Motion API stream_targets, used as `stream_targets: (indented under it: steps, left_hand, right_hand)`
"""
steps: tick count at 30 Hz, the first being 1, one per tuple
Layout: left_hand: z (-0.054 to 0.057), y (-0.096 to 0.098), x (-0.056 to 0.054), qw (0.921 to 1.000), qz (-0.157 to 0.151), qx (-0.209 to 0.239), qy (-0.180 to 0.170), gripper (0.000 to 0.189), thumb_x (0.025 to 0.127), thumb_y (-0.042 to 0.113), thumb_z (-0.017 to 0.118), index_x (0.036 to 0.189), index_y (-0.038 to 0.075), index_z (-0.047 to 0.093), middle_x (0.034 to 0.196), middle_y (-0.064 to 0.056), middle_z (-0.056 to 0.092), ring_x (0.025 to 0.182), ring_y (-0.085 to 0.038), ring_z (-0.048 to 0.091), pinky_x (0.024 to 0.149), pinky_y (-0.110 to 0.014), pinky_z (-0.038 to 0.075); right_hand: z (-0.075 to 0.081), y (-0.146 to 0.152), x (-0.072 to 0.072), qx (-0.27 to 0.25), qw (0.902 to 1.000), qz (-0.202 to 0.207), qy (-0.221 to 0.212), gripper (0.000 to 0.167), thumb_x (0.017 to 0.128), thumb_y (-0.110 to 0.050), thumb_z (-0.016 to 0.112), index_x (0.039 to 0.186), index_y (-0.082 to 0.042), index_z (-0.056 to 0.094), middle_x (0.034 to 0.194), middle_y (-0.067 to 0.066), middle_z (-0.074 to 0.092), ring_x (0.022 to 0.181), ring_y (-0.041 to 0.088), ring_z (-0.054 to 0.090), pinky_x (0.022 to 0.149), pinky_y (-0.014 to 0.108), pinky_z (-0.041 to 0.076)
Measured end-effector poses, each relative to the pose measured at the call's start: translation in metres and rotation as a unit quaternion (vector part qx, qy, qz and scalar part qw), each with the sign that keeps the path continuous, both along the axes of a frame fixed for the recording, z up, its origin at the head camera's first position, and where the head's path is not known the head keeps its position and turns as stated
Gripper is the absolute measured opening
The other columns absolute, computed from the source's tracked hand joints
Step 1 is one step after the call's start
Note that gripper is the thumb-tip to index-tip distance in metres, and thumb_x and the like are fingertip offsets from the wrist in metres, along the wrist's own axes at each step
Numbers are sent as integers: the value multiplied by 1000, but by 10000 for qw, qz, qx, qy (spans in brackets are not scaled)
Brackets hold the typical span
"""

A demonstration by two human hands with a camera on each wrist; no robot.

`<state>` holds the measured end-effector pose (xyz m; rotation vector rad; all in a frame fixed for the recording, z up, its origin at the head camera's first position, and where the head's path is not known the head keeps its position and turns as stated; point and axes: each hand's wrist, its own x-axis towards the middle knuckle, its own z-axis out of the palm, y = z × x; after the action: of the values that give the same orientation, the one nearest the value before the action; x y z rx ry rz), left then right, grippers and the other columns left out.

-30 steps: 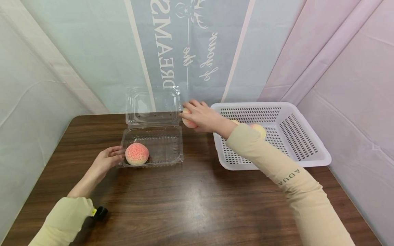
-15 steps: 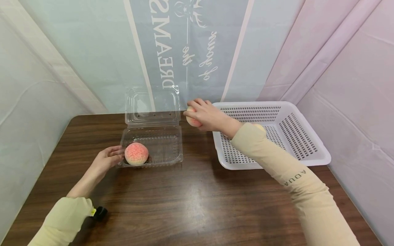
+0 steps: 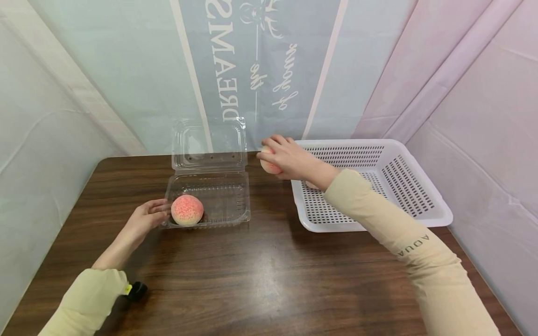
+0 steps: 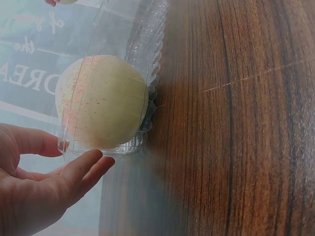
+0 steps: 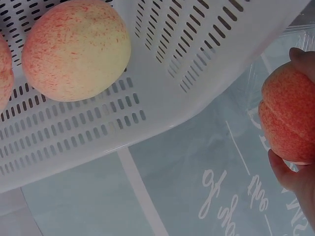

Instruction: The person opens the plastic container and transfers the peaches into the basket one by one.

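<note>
My right hand (image 3: 290,158) grips a red-blushed peach (image 3: 270,161), held up between the clear container and the basket's left rim. In the right wrist view that peach (image 5: 290,113) shows a deep crease. My left hand (image 3: 145,218) pinches the left edge of the open clear plastic clamshell container (image 3: 222,200), thumb and fingers on either side of the rim in the left wrist view. Another peach (image 3: 187,210) sits in the container's left end, pale yellow on the side facing the left wrist camera. The container's lid (image 3: 210,144) stands raised at the back.
A white perforated basket (image 3: 433,217) stands on the right of the wooden table (image 3: 235,284). Inside it lie a peach (image 5: 76,49) and part of another (image 5: 4,71), largely hidden by my right arm in the head view. A printed cloth (image 3: 269,93) hangs behind.
My right hand, holding its peach, has moved right, away from the container and towards the basket. The left hand, the container and the peach inside it have stayed in place.
</note>
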<state>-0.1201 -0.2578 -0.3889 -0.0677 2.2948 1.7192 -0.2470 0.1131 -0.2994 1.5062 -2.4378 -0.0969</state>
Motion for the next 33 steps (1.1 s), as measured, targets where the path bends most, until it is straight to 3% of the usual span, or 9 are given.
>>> stream_targets:
  steps: [33]
  left_hand:
    - [1, 1, 1, 10000, 42, -42, 13, 50, 95, 3, 39, 134, -19, 17, 133, -39, 28, 87, 13, 49, 77, -12, 45]
  right_hand:
    - [3, 30, 9, 19, 9999, 34, 129, 60, 62, -15, 78, 117, -13, 53, 123, 19, 44, 113, 38, 38, 78, 49, 43]
